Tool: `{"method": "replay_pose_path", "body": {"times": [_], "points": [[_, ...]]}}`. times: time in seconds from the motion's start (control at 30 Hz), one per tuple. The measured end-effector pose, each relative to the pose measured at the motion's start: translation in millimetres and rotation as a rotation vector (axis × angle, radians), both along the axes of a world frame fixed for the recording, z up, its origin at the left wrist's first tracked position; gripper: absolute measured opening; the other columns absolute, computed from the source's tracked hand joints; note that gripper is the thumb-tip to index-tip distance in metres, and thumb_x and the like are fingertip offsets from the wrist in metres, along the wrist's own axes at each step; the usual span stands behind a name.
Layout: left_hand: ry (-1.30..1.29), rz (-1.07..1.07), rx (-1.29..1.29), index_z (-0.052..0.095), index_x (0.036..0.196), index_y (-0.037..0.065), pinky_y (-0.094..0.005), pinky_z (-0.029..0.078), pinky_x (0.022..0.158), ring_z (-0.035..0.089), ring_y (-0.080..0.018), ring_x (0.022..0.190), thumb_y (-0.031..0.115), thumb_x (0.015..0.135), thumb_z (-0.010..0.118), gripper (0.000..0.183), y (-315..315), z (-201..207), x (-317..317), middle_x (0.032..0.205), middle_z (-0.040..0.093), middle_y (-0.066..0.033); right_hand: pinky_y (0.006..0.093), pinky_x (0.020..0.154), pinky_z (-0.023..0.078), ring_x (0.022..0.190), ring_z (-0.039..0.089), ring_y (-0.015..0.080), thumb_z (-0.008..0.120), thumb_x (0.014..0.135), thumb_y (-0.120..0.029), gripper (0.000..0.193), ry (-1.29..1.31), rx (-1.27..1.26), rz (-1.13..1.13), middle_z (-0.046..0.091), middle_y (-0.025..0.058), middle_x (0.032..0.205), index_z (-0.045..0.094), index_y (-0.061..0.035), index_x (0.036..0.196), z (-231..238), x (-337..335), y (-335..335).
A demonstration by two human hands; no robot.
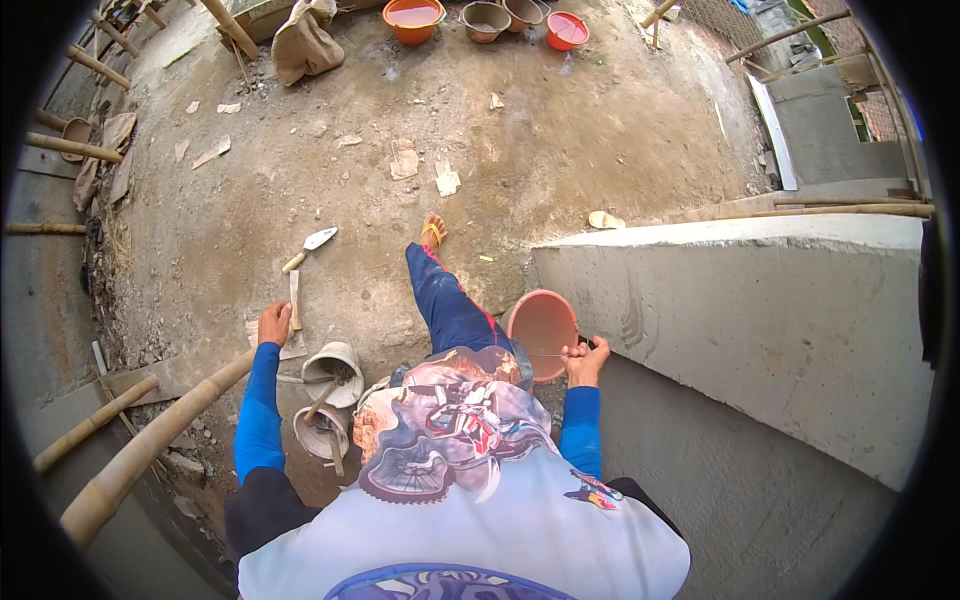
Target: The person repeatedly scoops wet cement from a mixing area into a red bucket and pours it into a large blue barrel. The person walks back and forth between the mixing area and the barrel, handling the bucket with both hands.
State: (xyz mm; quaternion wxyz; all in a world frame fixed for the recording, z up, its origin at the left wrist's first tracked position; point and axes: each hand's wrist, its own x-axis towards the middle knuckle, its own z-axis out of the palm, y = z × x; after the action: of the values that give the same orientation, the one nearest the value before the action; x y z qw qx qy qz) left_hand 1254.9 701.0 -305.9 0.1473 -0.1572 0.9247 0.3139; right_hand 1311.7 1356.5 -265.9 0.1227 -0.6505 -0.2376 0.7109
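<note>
My left hand [273, 323] hangs low at the left, above the bare ground. Its back faces up and its fingers curl down out of sight, so whether it holds anything is hidden. Close beside it lie a thin pale strip [295, 298] and the upper end of a bamboo pole [190, 415]. My right hand [587, 362] is closed over the right side of a salmon-coloured bucket [513, 325]. A thin, line-like thing sticks out from its fingers across the bucket; I cannot make out its kind. A trowel [308, 249] with a wooden handle lies on the ground ahead.
Two grey-crusted buckets [333, 368] stand between my left arm and body. A low plastered wall [740, 320] rises at the right. Far off are an orange basin [412, 22], a red basin [568, 32] and a brown sack [304, 45]. Paper scraps [404, 160] litter the dirt.
</note>
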Motion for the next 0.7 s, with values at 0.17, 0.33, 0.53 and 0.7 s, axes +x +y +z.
{"method": "replay_pose_path", "body": {"times": [0.17, 0.33, 0.53, 0.7], "points": [[-0.513, -0.230, -0.053, 0.070, 0.097, 0.001, -0.0467, 0.046, 0.089, 0.062, -0.0411, 0.097, 0.046, 0.083, 0.056, 0.049, -29.3, -66.0, -53.7, 0.098, 0.066, -0.0254, 0.0358, 0.051, 0.036, 0.042, 0.028, 0.0143, 0.047, 0.082, -0.032, 0.026, -0.040, 0.000, -0.056, 0.030, -0.0011, 0.051, 0.035, -0.0142, 0.066, -10.1, -140.1, -17.2], [-0.411, -0.119, 0.034, 0.070, 0.100, 0.002, -0.0437, 0.049, 0.086, 0.064, -0.0390, 0.096, 0.044, 0.084, 0.058, 0.047, 5.9, -49.1, -222.0, 0.096, 0.067, -0.0237, 0.0388, 0.058, 0.039, 0.044, 0.032, 0.0164, 0.050, 0.078, -0.034, 0.029, -0.098, 0.043, -0.082, 0.030, 0.0004, 0.051, 0.034, -0.0122, 0.066, 3.8, -271.4, -10.7], [-0.264, -0.109, 0.080, 0.068, 0.105, -0.001, -0.0417, 0.050, 0.083, 0.066, -0.0353, 0.093, 0.041, 0.086, 0.058, 0.047, 25.6, -57.7, -472.5, 0.096, 0.068, -0.0238, 0.0371, 0.052, 0.038, 0.044, 0.032, 0.0145, 0.050, 0.079, -0.031, 0.024, -0.025, 0.052, -0.123, 0.029, -0.0012, 0.052, 0.039, -0.0107, 0.072, 22.7, -457.4, 14.7], [-0.147, -0.112, 0.040, 0.067, 0.106, -0.001, -0.0406, 0.051, 0.081, 0.067, -0.0341, 0.090, 0.038, 0.088, 0.058, 0.044, 44.2, -64.2, -671.7, 0.095, 0.069, -0.0231, 0.0378, 0.064, 0.038, 0.047, 0.029, 0.0147, 0.052, 0.077, -0.031, 0.026, -0.050, 0.052, -0.138, 0.039, 0.0020, 0.070, 0.038, -0.0094, 0.079, 25.4, -597.1, 59.5]]}}
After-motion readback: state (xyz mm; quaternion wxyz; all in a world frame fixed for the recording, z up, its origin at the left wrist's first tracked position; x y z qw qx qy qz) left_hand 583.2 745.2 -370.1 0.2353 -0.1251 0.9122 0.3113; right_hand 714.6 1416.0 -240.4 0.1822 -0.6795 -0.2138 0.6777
